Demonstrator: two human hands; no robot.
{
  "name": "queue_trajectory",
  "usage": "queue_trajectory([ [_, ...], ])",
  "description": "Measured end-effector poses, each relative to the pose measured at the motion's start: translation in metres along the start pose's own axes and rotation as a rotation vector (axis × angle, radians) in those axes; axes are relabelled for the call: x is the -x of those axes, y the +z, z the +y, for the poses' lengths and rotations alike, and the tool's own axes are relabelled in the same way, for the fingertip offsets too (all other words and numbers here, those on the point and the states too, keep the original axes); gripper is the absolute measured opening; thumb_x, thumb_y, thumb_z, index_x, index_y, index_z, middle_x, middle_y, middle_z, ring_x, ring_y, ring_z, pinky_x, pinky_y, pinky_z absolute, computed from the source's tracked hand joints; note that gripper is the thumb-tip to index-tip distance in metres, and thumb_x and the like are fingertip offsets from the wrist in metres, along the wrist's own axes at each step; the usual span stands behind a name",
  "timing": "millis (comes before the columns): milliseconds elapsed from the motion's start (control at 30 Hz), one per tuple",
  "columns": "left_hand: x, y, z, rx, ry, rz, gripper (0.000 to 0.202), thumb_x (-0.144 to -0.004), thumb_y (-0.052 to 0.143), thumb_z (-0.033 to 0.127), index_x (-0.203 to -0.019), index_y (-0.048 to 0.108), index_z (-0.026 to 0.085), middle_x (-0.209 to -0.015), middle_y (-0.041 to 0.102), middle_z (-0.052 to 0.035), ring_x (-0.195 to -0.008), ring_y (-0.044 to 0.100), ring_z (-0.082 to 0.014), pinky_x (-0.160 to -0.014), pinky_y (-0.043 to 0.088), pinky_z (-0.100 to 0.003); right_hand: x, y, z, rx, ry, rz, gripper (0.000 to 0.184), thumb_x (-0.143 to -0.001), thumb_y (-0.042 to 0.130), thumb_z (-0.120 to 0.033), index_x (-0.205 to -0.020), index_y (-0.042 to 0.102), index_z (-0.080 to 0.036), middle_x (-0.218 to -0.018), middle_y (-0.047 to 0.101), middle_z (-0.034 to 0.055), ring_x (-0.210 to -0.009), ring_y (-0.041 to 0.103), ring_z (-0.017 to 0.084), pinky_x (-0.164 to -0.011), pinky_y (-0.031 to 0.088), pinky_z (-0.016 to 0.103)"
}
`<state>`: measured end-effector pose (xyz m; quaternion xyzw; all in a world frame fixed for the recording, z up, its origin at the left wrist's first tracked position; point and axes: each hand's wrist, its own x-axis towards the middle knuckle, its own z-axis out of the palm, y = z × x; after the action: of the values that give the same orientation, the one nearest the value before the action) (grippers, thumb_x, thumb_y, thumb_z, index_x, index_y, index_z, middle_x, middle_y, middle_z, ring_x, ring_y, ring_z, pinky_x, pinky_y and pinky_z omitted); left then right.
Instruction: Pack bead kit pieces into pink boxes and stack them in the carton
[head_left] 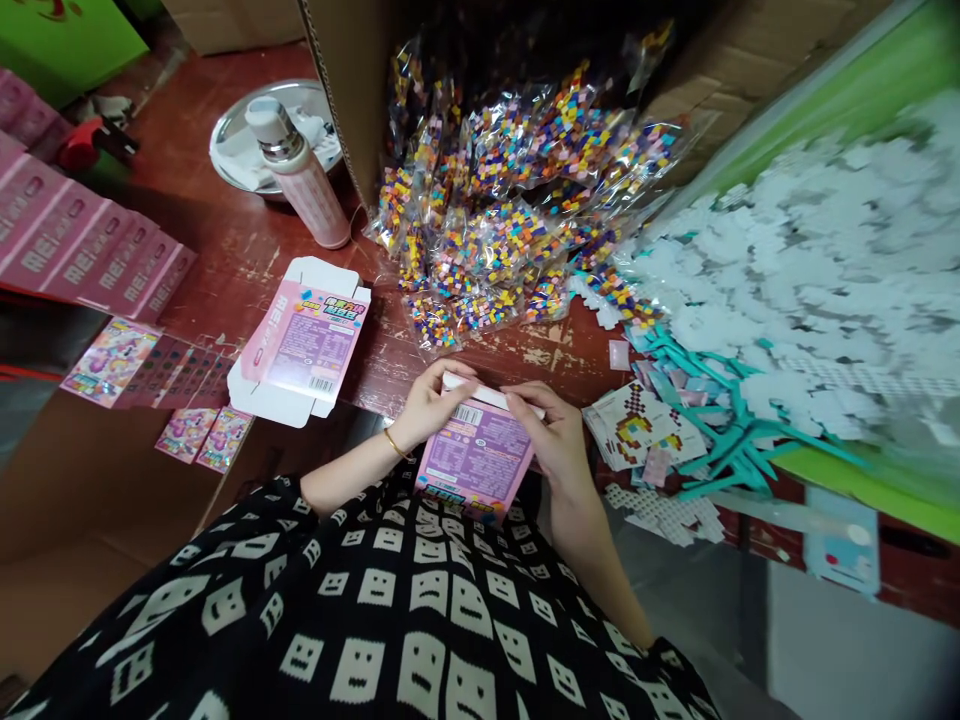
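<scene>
Both my hands hold a small pink box (474, 462) in front of my lap, its barcode side facing up. My left hand (431, 400) grips the box's upper left corner with fingers curled over the white top flap. My right hand (551, 432) is closed on the upper right edge, with its fingers pressing on the same flap. A flat unfolded pink box (300, 345) lies on the brown table (232, 250) to the left. A heap of clear bags of coloured beads (510, 200) spills from a cardboard carton (345, 90) just beyond my hands.
A pink bottle (300, 175) stands by a metal dish (247, 150) at the back. Stacked flat pink boxes (82, 245) and sticker sheets (112, 360) lie at the left. White pegboards (825, 260), teal plastic pieces (720, 440) and pattern cards (637, 425) crowd the right.
</scene>
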<state>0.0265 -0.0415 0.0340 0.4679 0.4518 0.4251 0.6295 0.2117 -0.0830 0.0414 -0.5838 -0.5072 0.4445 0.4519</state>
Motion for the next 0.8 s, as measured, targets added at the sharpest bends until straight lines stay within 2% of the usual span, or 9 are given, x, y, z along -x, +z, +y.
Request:
queue_trajectory([
  [67,0.004,0.002,-0.001,0.046,-0.002,0.103,0.036,-0.077,0.074,0.049,-0.093,0.063,0.019,-0.076,0.063,0.0016,-0.063,0.055,-0.0114,-0.060,0.042,-0.024,-0.006,-0.007,-0.002,-0.105,0.101,-0.034,0.027,-0.080,0.072,-0.049,-0.093,0.076,-0.025,-0.100,0.075,0.0051,-0.093,0.068,0.023,-0.083,0.054,0.036],
  [100,0.006,0.003,-0.002,0.043,0.013,0.116,0.035,-0.079,0.073,0.050,-0.090,0.063,0.018,-0.075,0.063,0.0013,-0.062,0.055,-0.0114,-0.060,0.042,-0.024,-0.009,-0.010,-0.001,-0.159,0.152,-0.057,0.030,-0.077,0.074,-0.050,-0.093,0.077,-0.025,-0.099,0.076,0.0052,-0.091,0.070,0.023,-0.081,0.054,0.035],
  [167,0.010,0.004,-0.006,0.004,0.081,0.071,0.035,-0.083,0.069,0.051,-0.079,0.060,0.017,-0.080,0.067,-0.0023,-0.071,0.060,-0.0133,-0.068,0.046,-0.026,-0.012,-0.015,0.004,-0.226,0.209,-0.097,0.034,-0.076,0.074,-0.054,-0.090,0.078,-0.023,-0.096,0.077,0.0060,-0.088,0.071,0.023,-0.078,0.055,0.034],
  [267,0.013,0.004,-0.014,-0.075,0.221,0.021,0.035,-0.085,0.069,0.047,-0.074,0.057,0.017,-0.096,0.069,-0.0078,-0.091,0.064,-0.0174,-0.086,0.048,-0.032,-0.011,-0.020,0.010,-0.159,0.115,-0.149,0.031,-0.081,0.070,-0.052,-0.088,0.079,-0.023,-0.099,0.077,0.0061,-0.094,0.071,0.022,-0.085,0.055,0.034],
  [367,0.010,0.003,-0.019,-0.155,0.288,0.027,0.029,-0.085,0.072,0.041,-0.077,0.059,0.016,-0.105,0.068,-0.0095,-0.100,0.063,-0.0184,-0.094,0.046,-0.035,-0.006,-0.025,0.011,-0.032,-0.030,-0.201,0.022,-0.084,0.069,-0.045,-0.089,0.079,-0.026,-0.102,0.077,0.0045,-0.098,0.071,0.021,-0.092,0.053,0.034],
  [433,0.008,0.004,-0.020,-0.155,0.278,-0.013,0.028,-0.086,0.071,0.041,-0.077,0.059,0.016,-0.102,0.069,-0.0090,-0.097,0.065,-0.0177,-0.091,0.048,-0.034,-0.004,-0.030,0.010,0.015,-0.055,-0.225,0.019,-0.083,0.071,-0.042,-0.089,0.079,-0.026,-0.103,0.077,0.0045,-0.097,0.071,0.021,-0.091,0.054,0.034],
  [567,0.009,0.009,-0.017,-0.105,0.234,-0.109,0.028,-0.081,0.076,0.039,-0.083,0.060,0.016,-0.094,0.071,-0.0082,-0.087,0.067,-0.0163,-0.081,0.050,-0.030,-0.005,-0.042,0.012,0.056,0.016,-0.251,0.024,-0.084,0.070,-0.043,-0.098,0.079,-0.026,-0.101,0.077,0.0052,-0.093,0.073,0.022,-0.083,0.058,0.032],
  [700,0.012,0.008,-0.015,-0.123,0.272,-0.129,0.029,-0.079,0.078,0.038,-0.081,0.060,0.016,-0.095,0.071,-0.0092,-0.089,0.067,-0.0170,-0.083,0.051,-0.032,-0.004,-0.048,0.011,-0.030,-0.049,-0.376,0.025,-0.088,0.066,-0.047,-0.099,0.079,-0.028,-0.114,0.074,0.0058,-0.106,0.070,0.023,-0.096,0.055,0.037],
  [800,0.010,0.006,-0.017,-0.144,0.280,-0.134,0.031,-0.081,0.076,0.040,-0.076,0.058,0.016,-0.095,0.071,-0.0093,-0.089,0.067,-0.0170,-0.084,0.051,-0.033,-0.001,-0.050,0.009,-0.043,-0.072,-0.472,0.031,-0.085,0.071,-0.046,-0.111,0.075,-0.030,-0.125,0.069,0.0067,-0.118,0.065,0.025,-0.103,0.051,0.041],
])
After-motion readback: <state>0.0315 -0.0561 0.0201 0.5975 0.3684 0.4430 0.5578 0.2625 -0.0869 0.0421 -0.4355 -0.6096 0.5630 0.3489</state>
